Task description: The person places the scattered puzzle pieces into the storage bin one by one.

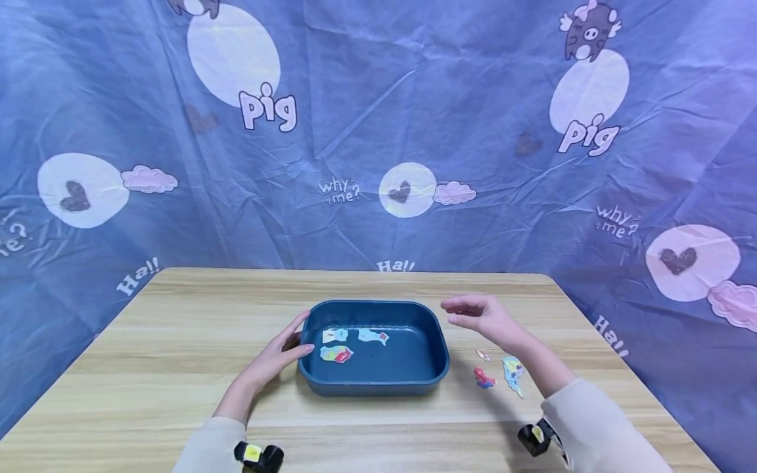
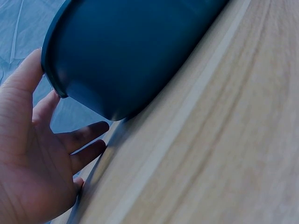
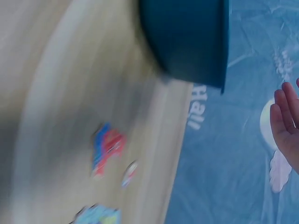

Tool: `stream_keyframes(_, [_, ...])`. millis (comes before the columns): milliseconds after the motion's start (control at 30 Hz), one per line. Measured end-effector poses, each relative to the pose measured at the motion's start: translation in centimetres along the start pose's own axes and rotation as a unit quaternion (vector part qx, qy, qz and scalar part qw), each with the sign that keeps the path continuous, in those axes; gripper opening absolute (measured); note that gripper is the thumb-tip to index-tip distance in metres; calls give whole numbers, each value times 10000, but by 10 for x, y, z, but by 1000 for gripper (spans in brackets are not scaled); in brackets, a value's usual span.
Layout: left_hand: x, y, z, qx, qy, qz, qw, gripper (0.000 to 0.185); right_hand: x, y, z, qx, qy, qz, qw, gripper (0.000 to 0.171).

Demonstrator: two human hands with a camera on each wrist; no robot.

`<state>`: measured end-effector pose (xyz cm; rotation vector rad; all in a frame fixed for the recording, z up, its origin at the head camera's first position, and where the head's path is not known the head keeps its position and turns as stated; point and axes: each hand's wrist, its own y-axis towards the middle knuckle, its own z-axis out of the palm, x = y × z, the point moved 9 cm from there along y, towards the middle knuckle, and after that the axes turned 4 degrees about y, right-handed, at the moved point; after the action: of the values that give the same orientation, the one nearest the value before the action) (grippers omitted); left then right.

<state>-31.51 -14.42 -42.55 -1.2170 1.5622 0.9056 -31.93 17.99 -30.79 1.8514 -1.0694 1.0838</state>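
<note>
The blue tub [image 1: 378,374] sat mid-table [image 1: 148,355]. The left hand [image 1: 282,353] touched its side, fingers straight. The right hand [image 1: 479,315] hung open, holding nothing. Only the head view showed fish stickers [image 1: 337,354] inside the tub.

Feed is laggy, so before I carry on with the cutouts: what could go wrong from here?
1. The right hand hovers above the loose cutouts on the table; its sleeve might sweep them.
2. The left hand only touches the blue tray's rim, so a bump could slide it.
</note>
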Motion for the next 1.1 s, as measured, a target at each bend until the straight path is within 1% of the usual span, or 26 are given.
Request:
stream_keyframes(100, [0,0,0,-2,12,-2,10000,62,-11,-9,-10,-141,10,147,9998,34])
stream_keyframes(233, [1,-1,1,13,17,-18,10000,62,-23,-18,-20,-330,-36,202,9992,35])
stream_keyframes(433, [1,-1,1,4,44,-58,10000,62,-43,-32,-31,-576,-75,359,9977,37])
stream_keyframes(600, [0,-1,1,-26,47,-28,10000,62,-57,-42,-38,-775,-120,520,9956,37])
stream_keyframes(833, [-1,-1,1,-31,23,10,10000,62,-74,-51,-47,-1040,-142,627,9925,37])
stream_keyframes(1100, [-1,-1,0,-62,16,-15,10000,62,-94,-55,-57,-1154,-446,858,9886,36])
